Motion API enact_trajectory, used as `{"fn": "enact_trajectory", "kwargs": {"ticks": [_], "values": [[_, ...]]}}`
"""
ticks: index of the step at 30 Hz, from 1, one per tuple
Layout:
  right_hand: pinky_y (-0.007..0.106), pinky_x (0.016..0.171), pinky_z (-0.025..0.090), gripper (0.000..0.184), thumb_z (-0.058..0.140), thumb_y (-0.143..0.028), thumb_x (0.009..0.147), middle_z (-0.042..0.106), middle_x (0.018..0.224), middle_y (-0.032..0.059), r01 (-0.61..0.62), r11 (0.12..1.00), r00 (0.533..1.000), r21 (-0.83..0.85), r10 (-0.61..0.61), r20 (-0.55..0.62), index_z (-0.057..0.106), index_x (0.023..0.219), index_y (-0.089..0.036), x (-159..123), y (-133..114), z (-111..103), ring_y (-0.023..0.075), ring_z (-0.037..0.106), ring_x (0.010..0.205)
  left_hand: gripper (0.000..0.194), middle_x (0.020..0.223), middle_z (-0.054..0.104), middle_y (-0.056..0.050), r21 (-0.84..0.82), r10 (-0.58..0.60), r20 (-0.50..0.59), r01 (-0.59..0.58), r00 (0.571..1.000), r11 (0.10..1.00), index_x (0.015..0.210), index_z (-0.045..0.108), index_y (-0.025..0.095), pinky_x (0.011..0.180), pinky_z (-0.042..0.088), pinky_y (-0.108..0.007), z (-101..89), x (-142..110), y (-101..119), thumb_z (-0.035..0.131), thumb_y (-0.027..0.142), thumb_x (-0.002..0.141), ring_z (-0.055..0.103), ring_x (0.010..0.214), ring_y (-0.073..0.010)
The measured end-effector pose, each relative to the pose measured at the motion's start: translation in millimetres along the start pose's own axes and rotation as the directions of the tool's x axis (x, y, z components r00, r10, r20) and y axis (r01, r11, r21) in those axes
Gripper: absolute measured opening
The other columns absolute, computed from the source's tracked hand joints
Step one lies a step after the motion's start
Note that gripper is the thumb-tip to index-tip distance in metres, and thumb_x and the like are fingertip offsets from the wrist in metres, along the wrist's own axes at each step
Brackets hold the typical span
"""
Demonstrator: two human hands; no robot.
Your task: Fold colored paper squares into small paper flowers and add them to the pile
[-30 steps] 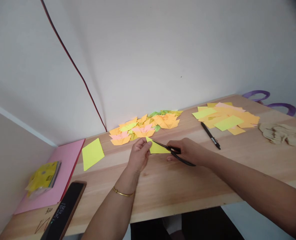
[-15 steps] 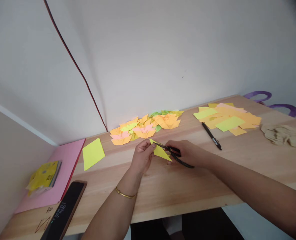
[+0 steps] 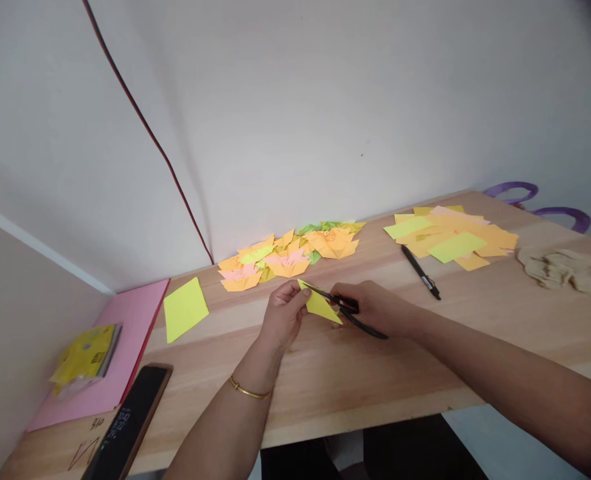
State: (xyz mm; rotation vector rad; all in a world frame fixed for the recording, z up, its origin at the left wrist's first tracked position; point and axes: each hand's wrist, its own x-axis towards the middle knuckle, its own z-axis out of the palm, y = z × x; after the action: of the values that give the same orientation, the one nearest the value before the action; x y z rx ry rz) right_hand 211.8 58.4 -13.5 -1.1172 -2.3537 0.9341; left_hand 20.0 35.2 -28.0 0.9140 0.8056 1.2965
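My left hand (image 3: pixel 282 313) pinches a folded yellow paper triangle (image 3: pixel 320 305) by its upper left corner, just above the wooden table (image 3: pixel 375 373). My right hand (image 3: pixel 375 308) grips black scissors (image 3: pixel 348 311); their blades lie along the triangle's top edge, pointing left towards my left fingers. A gold bangle sits on my left wrist.
Behind my hands lies a heap of folded orange, pink and green paper shapes (image 3: pixel 288 253). A yellow square (image 3: pixel 184 308) and pink sheet (image 3: pixel 120 340) lie left, a phone (image 3: pixel 128 420) near the front edge. Loose coloured squares (image 3: pixel 450 237), a black pen (image 3: pixel 420 270) and crumpled paper (image 3: pixel 558 267) lie right.
The yellow triangle has tipped from lying flat to hanging point-down from my left fingers. The scissors stay along its top edge; both hands shifted only slightly.
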Motion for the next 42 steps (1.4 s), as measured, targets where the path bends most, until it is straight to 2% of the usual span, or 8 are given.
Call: {"fn": "enact_trajectory", "kwargs": {"ticks": [7, 13, 20, 26, 33, 42], "values": [[0.022, 0.051, 0.032, 0.021, 0.056, -0.041, 0.074, 0.060, 0.064, 0.0001, -0.020, 0.998, 1.000, -0.052, 0.020, -0.001, 0.057, 0.080, -0.020, -0.3, -1.1, -2.6, 0.0129, 0.049, 0.055, 0.013, 0.068, 0.066, -0.003, 0.015, -0.034, -0.015, 0.034, 0.999, 0.999, 0.074, 0.064, 0.015, 0.062, 0.047, -0.026, -0.9, 0.5, 1.2, 0.069, 0.027, 0.070, 0.062, 0.063, -0.0137], [0.022, 0.052, 0.034, 0.030, 0.062, -0.045, 0.069, 0.060, 0.067, 0.0000, 0.017, 1.000, 1.000, 0.004, -0.017, 0.003, 0.055, 0.084, -0.020, -0.9, -1.3, -1.5, 0.0137, 0.050, 0.058, 0.017, 0.066, 0.065, -0.003, 0.045, -0.044, -0.042, 0.046, 0.998, 0.998, 0.073, 0.064, 0.016, 0.061, 0.046, -0.026, -0.8, 0.5, 2.1, 0.069, 0.032, 0.070, 0.061, 0.063, -0.0137], [0.022, 0.055, 0.036, 0.011, 0.055, -0.027, 0.073, 0.062, 0.069, -0.0003, 0.007, 0.996, 1.000, 0.092, -0.010, 0.028, 0.055, 0.082, -0.020, -1.2, -5.1, -1.9, 0.0131, 0.052, 0.060, 0.015, 0.066, 0.063, -0.001, 0.050, -0.067, -0.023, 0.068, 0.997, 0.996, 0.071, 0.065, 0.015, 0.059, 0.045, -0.024, 2.4, -1.4, -1.6, 0.071, 0.029, 0.068, 0.057, 0.058, -0.0105], [0.023, 0.053, 0.036, 0.035, 0.067, -0.045, 0.065, 0.063, 0.070, 0.0007, -0.022, 0.998, 0.999, 0.057, 0.020, 0.042, 0.057, 0.087, -0.020, -0.4, -0.2, 2.0, 0.0156, 0.054, 0.061, 0.013, 0.067, 0.064, -0.002, 0.054, -0.052, -0.010, 0.052, 0.999, 0.997, 0.070, 0.066, 0.015, 0.062, 0.045, -0.023, 1.5, -1.6, -3.1, 0.070, 0.028, 0.069, 0.059, 0.063, -0.0114], [0.023, 0.051, 0.033, 0.017, 0.055, -0.036, 0.076, 0.064, 0.068, 0.0011, -0.034, 0.999, 0.999, -0.025, 0.035, 0.042, 0.058, 0.082, -0.020, -1.5, 0.9, 1.9, 0.0150, 0.053, 0.059, 0.018, 0.067, 0.064, -0.003, 0.071, -0.087, -0.014, 0.088, 0.996, 0.994, 0.070, 0.066, 0.015, 0.062, 0.047, -0.025, 3.4, -2.7, -0.5, 0.072, 0.032, 0.066, 0.060, 0.061, -0.0125], [0.023, 0.049, 0.028, 0.017, 0.045, -0.031, 0.082, 0.062, 0.065, 0.0023, -0.061, 0.985, 0.997, -0.162, 0.069, 0.047, 0.056, 0.074, -0.020, -2.4, -5.5, -8.6, 0.0141, 0.050, 0.055, 0.017, 0.068, 0.065, -0.005, 0.075, -0.180, 0.001, 0.180, 0.984, 0.981, 0.070, 0.065, 0.013, 0.059, 0.047, -0.024, -3.8, -0.3, 2.9, 0.071, 0.028, 0.066, 0.060, 0.059, -0.0124]]}}
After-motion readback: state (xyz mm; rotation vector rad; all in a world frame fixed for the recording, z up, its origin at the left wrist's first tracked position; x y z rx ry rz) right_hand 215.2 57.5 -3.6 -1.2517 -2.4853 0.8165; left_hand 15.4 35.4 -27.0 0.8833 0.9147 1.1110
